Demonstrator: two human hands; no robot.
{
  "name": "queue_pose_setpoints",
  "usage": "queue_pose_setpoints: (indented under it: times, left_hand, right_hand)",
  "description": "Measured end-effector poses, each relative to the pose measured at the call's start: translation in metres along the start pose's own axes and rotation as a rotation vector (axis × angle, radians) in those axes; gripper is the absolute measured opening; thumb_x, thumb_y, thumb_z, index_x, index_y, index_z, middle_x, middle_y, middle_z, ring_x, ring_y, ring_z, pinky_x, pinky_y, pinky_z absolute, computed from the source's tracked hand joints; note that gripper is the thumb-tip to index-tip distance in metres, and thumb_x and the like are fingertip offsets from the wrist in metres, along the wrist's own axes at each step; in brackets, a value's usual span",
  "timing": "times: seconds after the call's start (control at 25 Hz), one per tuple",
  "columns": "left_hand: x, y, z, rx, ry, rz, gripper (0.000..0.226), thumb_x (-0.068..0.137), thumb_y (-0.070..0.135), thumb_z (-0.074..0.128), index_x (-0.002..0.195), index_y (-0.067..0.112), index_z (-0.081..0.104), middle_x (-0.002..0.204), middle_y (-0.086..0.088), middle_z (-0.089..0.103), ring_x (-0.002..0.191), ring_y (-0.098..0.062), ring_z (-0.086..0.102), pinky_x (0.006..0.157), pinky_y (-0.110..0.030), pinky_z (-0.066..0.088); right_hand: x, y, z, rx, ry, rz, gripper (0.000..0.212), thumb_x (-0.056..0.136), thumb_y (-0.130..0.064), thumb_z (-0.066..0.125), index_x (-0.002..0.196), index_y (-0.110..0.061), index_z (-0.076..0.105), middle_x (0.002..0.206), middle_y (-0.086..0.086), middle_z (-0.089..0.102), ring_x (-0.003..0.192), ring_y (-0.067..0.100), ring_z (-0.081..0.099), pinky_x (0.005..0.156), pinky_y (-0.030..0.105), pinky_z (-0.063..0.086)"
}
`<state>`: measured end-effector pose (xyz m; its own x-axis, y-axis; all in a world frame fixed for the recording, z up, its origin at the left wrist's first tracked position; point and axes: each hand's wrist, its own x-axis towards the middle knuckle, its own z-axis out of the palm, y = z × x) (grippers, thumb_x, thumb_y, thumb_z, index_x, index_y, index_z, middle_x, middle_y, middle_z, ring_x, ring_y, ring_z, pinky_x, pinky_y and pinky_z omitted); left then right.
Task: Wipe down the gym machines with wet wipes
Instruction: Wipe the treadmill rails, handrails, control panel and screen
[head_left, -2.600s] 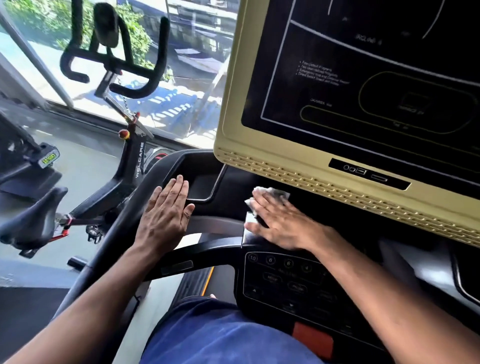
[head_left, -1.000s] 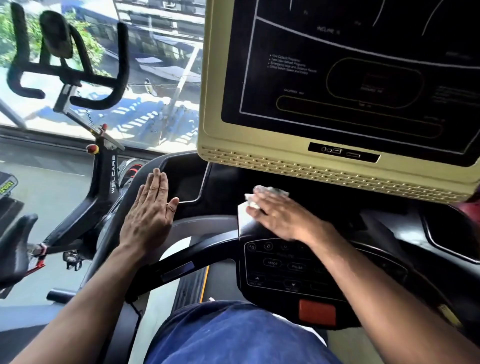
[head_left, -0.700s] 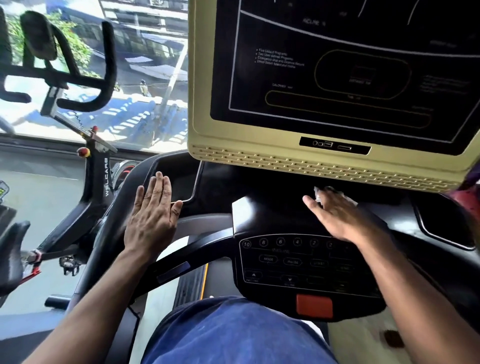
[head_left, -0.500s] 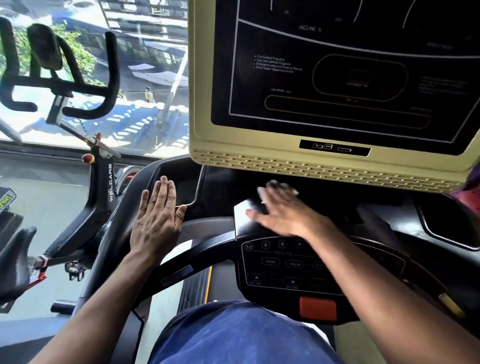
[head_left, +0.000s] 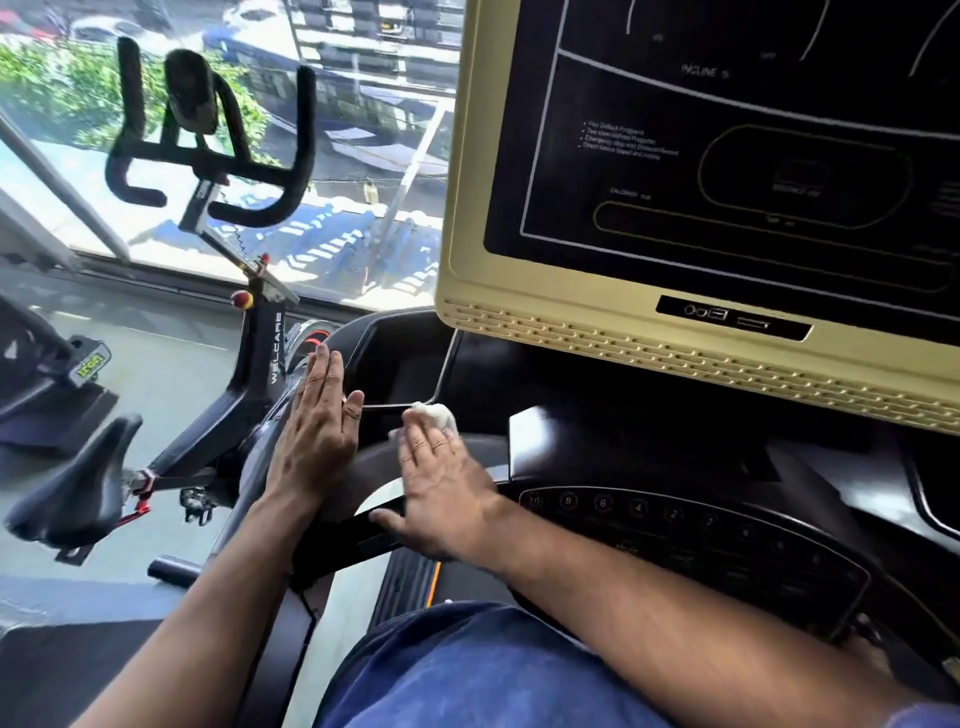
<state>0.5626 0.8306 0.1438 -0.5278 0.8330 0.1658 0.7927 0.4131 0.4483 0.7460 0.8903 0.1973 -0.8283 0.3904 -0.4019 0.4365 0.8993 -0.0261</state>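
I stand at a black treadmill console (head_left: 649, 436) with a gold-framed screen (head_left: 727, 358) above it. My right hand (head_left: 441, 488) lies flat on the left part of the console, pressing a crumpled white wet wipe (head_left: 434, 415) under its fingertips beside the recessed left tray (head_left: 400, 364). My left hand (head_left: 317, 441) rests flat, fingers together, on the left edge of the console, close beside the right hand and holding nothing. A dark keypad panel (head_left: 691, 535) with numbered buttons sits to the right of my right wrist.
A black spin bike (head_left: 208, 395) with handlebars (head_left: 208, 140) and saddle (head_left: 72, 493) stands to the left, in front of a large window (head_left: 337, 156). The curved treadmill handrail (head_left: 363, 545) runs under my hands. My blue clothing (head_left: 493, 670) fills the bottom.
My right hand with the wipe has swept left from the middle of the console to the edge of the left tray, ending beside my left hand. The left hand has stayed put.
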Motion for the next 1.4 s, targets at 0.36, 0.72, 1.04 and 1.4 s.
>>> queue_pose_setpoints:
  times: [0.36,0.72,1.04,1.4]
  left_hand:
    - [-0.008,0.066,0.02,-0.08,-0.141,0.1,0.075,0.101,0.054,0.021,0.163,0.012,0.021,0.173,-0.004,0.006,0.159,-0.013,-0.001,0.127,-0.031,-0.003]
    - [-0.008,0.178,0.052,-0.348,-0.46,0.249,0.084,0.097,0.072,0.029,0.164,0.021,0.024,0.168,0.012,0.014,0.154,0.007,0.004,0.124,-0.018,-0.003]
    - [-0.005,0.216,0.04,-0.376,-0.553,0.095,0.074,0.098,0.061,0.036,0.163,0.026,0.026,0.168,0.015,0.019,0.152,0.007,0.009,0.13,-0.038,0.007]
    - [-0.008,0.263,0.055,-0.146,-0.568,0.28,0.084,0.092,0.083,0.019,0.163,0.038,0.017,0.168,0.024,0.007,0.152,0.011,0.0,0.128,-0.032,0.001]
  right_hand:
    - [-0.022,0.099,-0.01,0.184,-0.007,0.292,0.1,0.095,-0.08,0.014,0.163,-0.009,-0.002,0.17,0.013,-0.013,0.157,0.028,-0.016,0.126,0.052,-0.005]
    - [-0.184,0.268,0.037,0.565,0.049,0.62,0.075,0.103,-0.064,0.024,0.164,-0.022,0.011,0.172,0.002,0.005,0.158,0.013,-0.002,0.125,0.029,-0.001]
    - [-0.163,0.195,0.02,0.467,0.176,0.336,0.099,0.091,-0.084,0.017,0.162,-0.015,0.023,0.17,0.008,0.016,0.158,0.019,0.009,0.129,0.034,0.003]
    - [-0.233,0.224,0.071,0.482,0.542,0.261,0.067,0.1,-0.058,0.046,0.155,-0.018,0.042,0.157,0.002,0.046,0.15,0.013,0.031,0.126,0.03,0.018]
